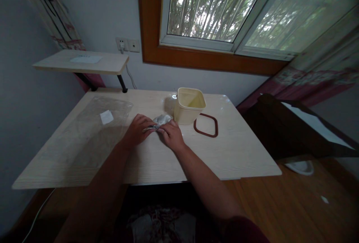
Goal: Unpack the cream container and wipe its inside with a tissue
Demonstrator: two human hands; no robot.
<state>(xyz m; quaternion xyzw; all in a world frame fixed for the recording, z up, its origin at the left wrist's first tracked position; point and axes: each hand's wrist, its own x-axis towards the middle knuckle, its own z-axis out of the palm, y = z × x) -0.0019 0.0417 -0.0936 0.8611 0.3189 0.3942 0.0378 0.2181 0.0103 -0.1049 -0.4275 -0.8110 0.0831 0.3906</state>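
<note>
Both hands meet over the middle of the table around a crumpled, clear-silvery plastic bag [162, 119]. My left hand [139, 129] pinches its left edge between thumb and fingers. From the other side, my right hand [171, 134] grips the bag with bent fingers. What the bag holds, if anything, I cannot make out. Just behind my right hand stands a cream plastic bin [187, 114], upright with its mouth facing up. A brown rounded-square ring [217, 126] lies flat to the right of the bin.
A large clear plastic sheet [84, 131] covers the left of the table [235, 153], with a small white paper [106, 117] on it. A raised shelf [84, 61] stands at the back left. Behind the table are the wall sockets [128, 45] and a window.
</note>
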